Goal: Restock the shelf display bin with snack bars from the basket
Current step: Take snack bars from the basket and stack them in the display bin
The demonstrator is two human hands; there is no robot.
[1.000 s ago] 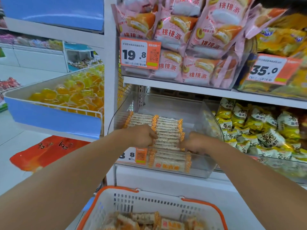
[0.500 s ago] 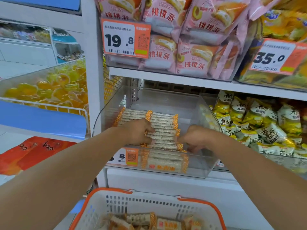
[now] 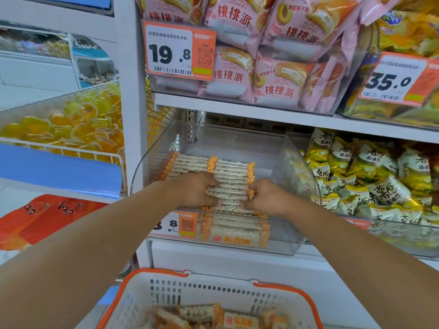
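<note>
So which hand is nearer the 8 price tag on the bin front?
Left. The left hand sits just above the price tag, gripping the left end of the bars. The right hand holds their right end, further along the bin.

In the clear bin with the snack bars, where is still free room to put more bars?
Bare floor shows in the clear bin behind the rows of snack bars up to the back wall, and right of them along the right wall. The front is crowded: left hand and right hand grip a bundle there.
</note>
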